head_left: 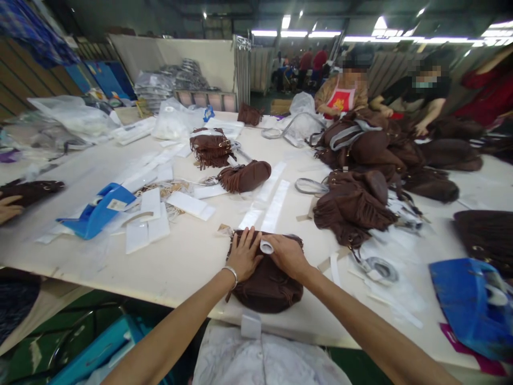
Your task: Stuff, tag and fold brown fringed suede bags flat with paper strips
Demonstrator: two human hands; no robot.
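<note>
A dark brown handbag (266,294) lies on the table right in front of me, close to the front edge. My left hand (245,252) rests flat on its upper left part with the fingers stretched out, and a bracelet circles the wrist. Closed around a small roll of white sheet (266,246), my right hand (289,258) is over the bag's upper middle. The roll's open end faces me. Whether it is paper or plastic, I cannot tell. Just beyond the bag, white strips (276,206) lie on the table.
Brown fringed bags (244,177) lie ahead, with a large heap of bags (372,144) at right. Blue tape dispensers stand at left (98,209) and right (468,307). White cards (190,205) lie left. Co-workers (420,96) stand across the table (180,272); another person's hand (10,208) shows at far left.
</note>
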